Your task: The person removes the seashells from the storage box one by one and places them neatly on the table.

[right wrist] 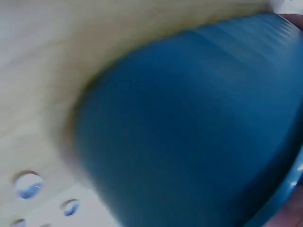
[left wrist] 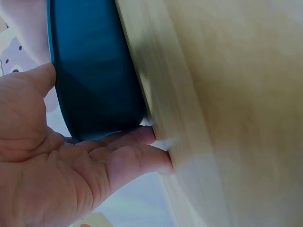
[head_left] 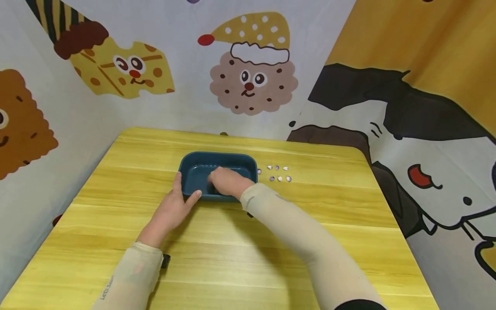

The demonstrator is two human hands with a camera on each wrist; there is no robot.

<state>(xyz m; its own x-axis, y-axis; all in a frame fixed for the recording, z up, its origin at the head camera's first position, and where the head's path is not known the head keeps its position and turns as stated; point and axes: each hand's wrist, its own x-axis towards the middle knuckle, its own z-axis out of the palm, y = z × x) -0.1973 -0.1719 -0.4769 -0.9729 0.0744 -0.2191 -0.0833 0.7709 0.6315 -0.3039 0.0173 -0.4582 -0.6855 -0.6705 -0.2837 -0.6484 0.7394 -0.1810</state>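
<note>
A dark blue rectangular tub (head_left: 217, 197) with rounded corners stands near the far side of the table. My left hand (head_left: 173, 209) holds its near left corner, thumb at the near rim and fingers along the left end. In the left wrist view, two fingertips (left wrist: 163, 160) reach down to the wood beside the tub wall (left wrist: 94, 71). Over the near rim, my right hand (head_left: 228, 181) dips into the tub with bent fingers. Its fingertips are hidden, so I cannot tell whether they hold something. The right wrist view shows mostly the tub's outer wall (right wrist: 180, 123), blurred.
Just right of the tub, several small purple-and-white pieces (head_left: 280, 178) lie in loose rows on the wooden table (head_left: 217, 267). One sits close against the tub's right end. A cartoon-printed cloth (head_left: 186, 112) hangs behind the far edge.
</note>
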